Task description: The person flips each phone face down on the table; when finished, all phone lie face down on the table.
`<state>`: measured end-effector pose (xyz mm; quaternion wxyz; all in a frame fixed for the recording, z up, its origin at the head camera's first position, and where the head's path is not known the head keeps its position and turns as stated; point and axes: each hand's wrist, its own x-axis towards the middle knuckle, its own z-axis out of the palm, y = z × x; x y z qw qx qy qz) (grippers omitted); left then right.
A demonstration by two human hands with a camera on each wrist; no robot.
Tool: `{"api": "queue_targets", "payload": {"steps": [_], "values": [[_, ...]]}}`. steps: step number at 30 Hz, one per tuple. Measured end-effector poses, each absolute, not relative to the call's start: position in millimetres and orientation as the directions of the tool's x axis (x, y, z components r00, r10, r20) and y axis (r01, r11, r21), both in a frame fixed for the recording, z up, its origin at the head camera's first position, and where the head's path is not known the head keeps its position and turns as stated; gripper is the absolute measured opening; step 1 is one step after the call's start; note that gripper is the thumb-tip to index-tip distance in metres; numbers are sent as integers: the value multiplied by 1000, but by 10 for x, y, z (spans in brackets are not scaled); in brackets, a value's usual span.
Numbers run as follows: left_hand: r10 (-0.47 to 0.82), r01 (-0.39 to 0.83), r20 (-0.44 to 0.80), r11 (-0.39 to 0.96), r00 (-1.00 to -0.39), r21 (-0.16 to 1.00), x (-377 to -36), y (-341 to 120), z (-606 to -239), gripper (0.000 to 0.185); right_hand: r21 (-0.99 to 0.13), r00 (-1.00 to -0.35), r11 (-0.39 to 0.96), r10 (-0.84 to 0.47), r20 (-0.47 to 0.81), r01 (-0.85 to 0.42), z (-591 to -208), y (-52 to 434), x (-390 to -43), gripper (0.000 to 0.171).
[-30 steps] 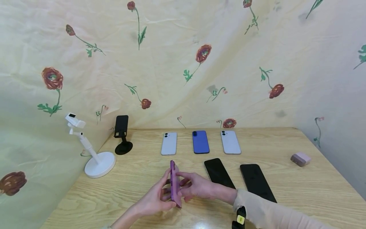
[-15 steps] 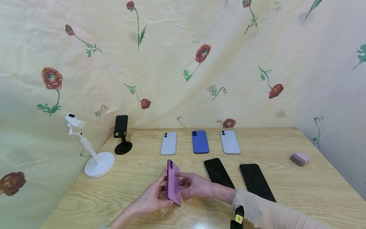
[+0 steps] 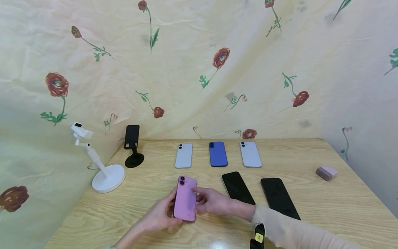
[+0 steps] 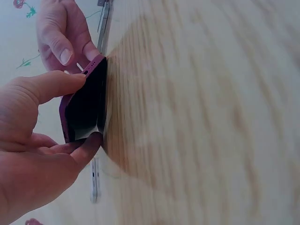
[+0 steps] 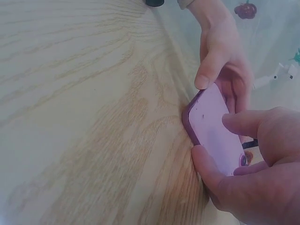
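Observation:
A pink smartphone [image 3: 185, 200] stands tilted over the wooden table, its back and twin cameras facing the head view. My left hand [image 3: 160, 214] grips it from the left, thumb at the bottom edge and fingers behind. From the other side my right hand [image 3: 214, 202] holds its right edge, with index finger and thumb spread along it. In the left wrist view the phone's dark screen [image 4: 86, 110] shows, its lower long edge close to the tabletop. The right wrist view shows a right fingertip [image 5: 232, 122] on the pink back [image 5: 213, 122].
Behind lie a white phone [image 3: 184, 156], a blue phone [image 3: 218, 154] and another white phone [image 3: 251, 155]. Two black-screened phones [image 3: 237, 186] [image 3: 280, 197] lie by the right forearm. A white stand [image 3: 107, 178] and black stand [image 3: 134, 160] are left; a charger [image 3: 326, 173] is right.
The pink phone has turned from edge-on to showing its full back, shifting slightly left. My left hand has moved a little left with it; the right hand stays nearly in place.

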<state>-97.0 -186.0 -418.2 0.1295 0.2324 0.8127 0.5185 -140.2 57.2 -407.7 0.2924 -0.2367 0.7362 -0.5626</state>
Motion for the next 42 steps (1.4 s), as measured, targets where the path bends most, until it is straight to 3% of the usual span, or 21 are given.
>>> {"api": "queue_targets", "payload": {"steps": [13, 21, 27, 28, 32, 36, 42], "values": [[435, 320, 59, 557, -899, 767, -960, -1885, -4158, 87, -959, -720, 277, -677, -152, -58, -4108, 543, -1427, 75], [438, 330, 21, 644, -899, 691, -968, -1908, -4174, 78, -963, -723, 265, -674, -150, -47, -4115, 520, -1441, 49], [431, 342, 32, 667, -902, 661, -971, -1900, -4165, 77, -961, -718, 268, -683, -139, -69, -4110, 566, -1423, 55], [425, 342, 35, 674, -904, 654, -970, -1890, -4157, 70, -962, -717, 267, -682, -145, -61, -4106, 582, -1417, 58], [337, 285, 34, 733, -941, 618, -945, -1828, -4105, 74, -964, -712, 266, -675, -192, 8, -4073, 676, -1404, 62], [245, 261, 103, 795, -964, 548, -941, -1693, -4030, 85, -974, -711, 215, -675, -196, 64, -4019, 836, -1422, 53], [268, 329, 191, 762, -944, 558, -979, -1398, -3965, 71, -980, -744, 197, -648, -163, 43, -3900, 1154, -1467, 47]]}}
